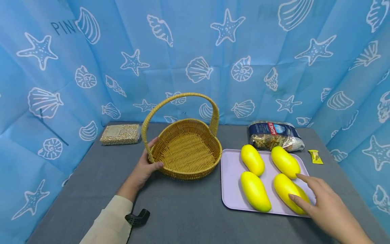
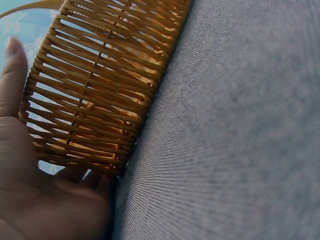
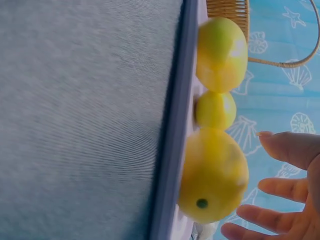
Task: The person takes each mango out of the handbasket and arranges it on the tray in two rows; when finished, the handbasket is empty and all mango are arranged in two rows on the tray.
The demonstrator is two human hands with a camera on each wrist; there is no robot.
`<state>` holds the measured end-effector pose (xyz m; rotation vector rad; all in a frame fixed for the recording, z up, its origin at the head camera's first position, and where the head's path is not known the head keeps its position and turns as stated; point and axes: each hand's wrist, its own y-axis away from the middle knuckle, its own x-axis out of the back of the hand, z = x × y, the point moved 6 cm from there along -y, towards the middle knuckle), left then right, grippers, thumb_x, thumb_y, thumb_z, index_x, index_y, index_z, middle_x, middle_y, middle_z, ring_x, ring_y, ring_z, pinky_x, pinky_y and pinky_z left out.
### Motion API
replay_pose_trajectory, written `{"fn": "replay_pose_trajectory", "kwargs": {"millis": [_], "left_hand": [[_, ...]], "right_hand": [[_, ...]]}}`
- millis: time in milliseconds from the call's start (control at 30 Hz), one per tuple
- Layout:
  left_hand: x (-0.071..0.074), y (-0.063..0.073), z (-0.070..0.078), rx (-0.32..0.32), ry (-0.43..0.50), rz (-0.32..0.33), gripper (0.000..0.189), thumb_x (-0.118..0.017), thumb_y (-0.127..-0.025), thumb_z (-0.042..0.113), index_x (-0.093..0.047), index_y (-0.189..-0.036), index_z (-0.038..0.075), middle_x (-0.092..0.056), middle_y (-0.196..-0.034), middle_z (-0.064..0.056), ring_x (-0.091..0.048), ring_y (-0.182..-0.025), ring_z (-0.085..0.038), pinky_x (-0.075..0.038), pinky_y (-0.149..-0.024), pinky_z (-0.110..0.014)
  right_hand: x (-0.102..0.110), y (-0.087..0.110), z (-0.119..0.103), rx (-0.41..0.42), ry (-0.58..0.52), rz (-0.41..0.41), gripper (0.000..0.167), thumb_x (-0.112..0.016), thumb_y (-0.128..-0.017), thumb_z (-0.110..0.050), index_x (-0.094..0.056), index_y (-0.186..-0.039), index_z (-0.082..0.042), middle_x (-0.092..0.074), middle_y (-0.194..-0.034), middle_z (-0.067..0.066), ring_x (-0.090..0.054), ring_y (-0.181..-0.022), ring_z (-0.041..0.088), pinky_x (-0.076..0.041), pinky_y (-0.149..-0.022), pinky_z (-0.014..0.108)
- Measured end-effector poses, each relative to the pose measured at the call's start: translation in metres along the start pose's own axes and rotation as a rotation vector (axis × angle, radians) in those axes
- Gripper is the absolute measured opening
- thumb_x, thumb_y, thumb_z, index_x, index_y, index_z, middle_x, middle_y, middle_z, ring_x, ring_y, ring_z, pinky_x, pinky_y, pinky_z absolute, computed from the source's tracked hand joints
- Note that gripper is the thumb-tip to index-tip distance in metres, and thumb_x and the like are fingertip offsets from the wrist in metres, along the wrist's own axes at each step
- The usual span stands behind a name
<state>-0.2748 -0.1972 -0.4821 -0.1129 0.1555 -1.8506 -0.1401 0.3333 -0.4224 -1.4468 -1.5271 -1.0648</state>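
Observation:
A round wicker basket [image 1: 186,174] with a tall arched handle stands on the table, nothing inside it. My left hand [image 1: 146,166] grips its left side, thumb at the rim and fingers around the outer wall; in the left wrist view the woven side [image 2: 95,85] fills the space beside the palm. Several yellow mangoes [image 1: 255,191] lie on a lilac tray [image 1: 229,183] to the right. Over the tray's right side, my right hand [image 1: 327,203] reaches with spread fingers beside the nearest mango [image 3: 214,175], holding nothing.
A bag of grains [image 1: 120,134] lies at the back left. Behind the tray is an Agnesi pasta bag [image 1: 275,135], and a small yellow wrapped packet [image 1: 315,157] lies to its right. A blue curtain [image 1: 182,44] with shell prints surrounds the grey table [image 1: 182,210].

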Motion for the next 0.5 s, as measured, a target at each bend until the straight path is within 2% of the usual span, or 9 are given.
{"fn": "replay_pose_trajectory", "kwargs": {"millis": [133, 267, 400, 500], "left_hand": [[0.008, 0.000, 0.008, -0.019, -0.054, 0.053, 0.080, -0.071, -0.109, 0.013, -0.026, -0.175, 0.015, -0.034, -0.169, -0.023, -0.041, -0.144, -0.046, -0.046, -0.103, -0.024], [0.014, 0.001, 0.026, -0.025, -0.125, 0.096, 0.070, -0.061, -0.112, 0.009, -0.026, -0.173, 0.010, -0.036, -0.170, -0.022, -0.038, -0.151, -0.042, -0.045, -0.107, -0.026], [0.018, 0.004, 0.055, -0.056, -0.220, 0.092, 0.073, -0.064, -0.109, 0.005, -0.029, -0.172, 0.011, -0.035, -0.173, -0.015, -0.034, -0.156, -0.040, -0.036, -0.121, -0.044], [0.018, 0.009, 0.087, -0.109, -0.330, 0.089, 0.079, -0.071, -0.106, 0.007, -0.031, -0.172, 0.018, -0.039, -0.170, -0.012, -0.037, -0.154, -0.037, -0.032, -0.121, -0.061]], "right_hand": [[0.006, -0.001, -0.009, 0.028, -0.016, 0.043, 0.082, -0.081, -0.100, -0.045, -0.049, -0.152, 0.009, -0.049, -0.139, 0.037, -0.049, -0.122, 0.059, -0.045, -0.091, 0.080], [0.012, -0.003, -0.019, 0.077, -0.034, 0.105, 0.075, -0.083, -0.100, -0.040, -0.052, -0.150, 0.007, -0.050, -0.142, 0.035, -0.048, -0.126, 0.059, -0.042, -0.093, 0.081], [0.020, -0.005, -0.032, 0.172, -0.048, 0.180, 0.067, -0.085, -0.098, -0.031, -0.057, -0.148, 0.004, -0.051, -0.146, 0.033, -0.047, -0.129, 0.059, -0.041, -0.091, 0.084], [0.029, -0.008, -0.043, 0.253, -0.051, 0.203, 0.063, -0.083, -0.100, -0.027, -0.058, -0.151, 0.001, -0.051, -0.151, 0.031, -0.046, -0.131, 0.060, -0.039, -0.092, 0.085]]}}
